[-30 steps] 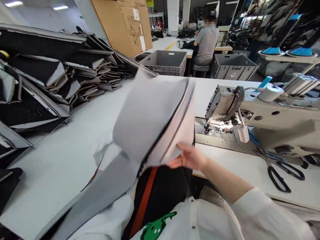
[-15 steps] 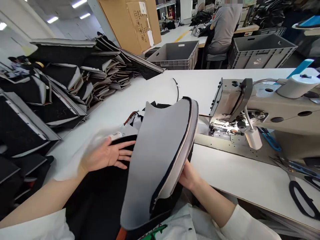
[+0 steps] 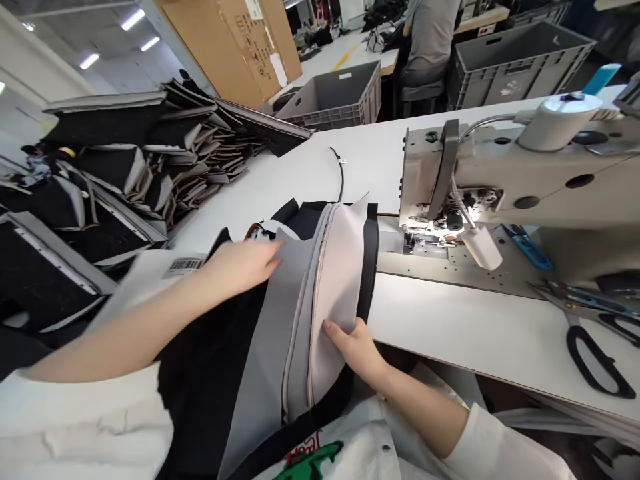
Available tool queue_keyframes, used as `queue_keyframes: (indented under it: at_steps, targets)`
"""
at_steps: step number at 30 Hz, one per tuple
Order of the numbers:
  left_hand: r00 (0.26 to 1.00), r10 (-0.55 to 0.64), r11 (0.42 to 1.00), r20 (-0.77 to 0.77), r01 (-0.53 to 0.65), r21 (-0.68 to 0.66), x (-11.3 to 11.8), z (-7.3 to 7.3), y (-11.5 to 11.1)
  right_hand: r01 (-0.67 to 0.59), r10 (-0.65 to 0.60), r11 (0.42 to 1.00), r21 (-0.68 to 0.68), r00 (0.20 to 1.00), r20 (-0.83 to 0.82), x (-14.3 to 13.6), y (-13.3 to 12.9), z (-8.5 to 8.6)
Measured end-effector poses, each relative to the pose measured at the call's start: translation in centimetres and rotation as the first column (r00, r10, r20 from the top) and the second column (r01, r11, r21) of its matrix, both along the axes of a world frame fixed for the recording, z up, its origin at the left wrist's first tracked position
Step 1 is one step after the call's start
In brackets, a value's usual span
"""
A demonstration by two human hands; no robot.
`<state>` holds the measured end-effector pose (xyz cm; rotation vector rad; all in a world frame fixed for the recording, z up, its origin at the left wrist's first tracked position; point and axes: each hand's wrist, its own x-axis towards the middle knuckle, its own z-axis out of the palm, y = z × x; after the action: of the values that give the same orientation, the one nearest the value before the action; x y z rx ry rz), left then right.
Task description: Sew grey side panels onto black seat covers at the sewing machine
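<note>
A large curved piece of grey fabric point(image 3: 273, 327) with a raised seam and black edging lies over black material point(image 3: 213, 387) at the table's front edge. My right hand point(image 3: 357, 350) grips the light grey flap point(image 3: 336, 287) on its right side, thumb on top and fingers underneath. My left hand point(image 3: 253, 263) is over the upper left part of the grey fabric, blurred by motion, and its finger shape is unclear. A bag with a barcode label point(image 3: 184, 267) lies behind my left forearm.
A sewing machine point(image 3: 525, 193) with its lamp lit stands at the right. Thread snips point(image 3: 529, 247) and black-handled scissors point(image 3: 595, 360) lie beside it. Stacked dark panels point(image 3: 120, 167) fill the left. Grey crates point(image 3: 345, 100) and a seated person point(image 3: 431, 40) are behind.
The fabric has turned and opened, showing its seam and light flap. My right hand has come from beneath onto the flap. My left hand has moved up and right over the fabric.
</note>
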<state>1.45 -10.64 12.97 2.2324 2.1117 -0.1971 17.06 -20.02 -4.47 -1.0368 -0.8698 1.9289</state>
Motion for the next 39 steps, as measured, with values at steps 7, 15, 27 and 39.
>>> queue_keyframes:
  at_steps: [7,15,27,39]
  targets:
    - [0.813,-0.576,0.807,-0.087,0.55,-0.214,8.4,-6.7,9.8,-0.23,0.034,0.794,0.563,0.941,0.337,1.6,-0.8,0.3]
    - [0.814,-0.581,0.814,-0.026,0.58,-0.032,4.5,-15.5,10.7,-0.702,-0.14,0.122,0.702,0.688,0.712,5.8,0.9,-2.3]
    - [0.876,-0.482,0.876,-0.007,0.482,0.022,7.0,-16.0,14.2,-0.561,-0.625,0.16,0.812,0.579,0.523,4.2,1.0,-3.1]
    - [0.798,-0.602,0.796,0.015,0.602,-0.061,7.2,-15.5,13.0,-0.634,-0.677,0.082,0.769,0.531,0.51,5.4,-2.4,-1.3]
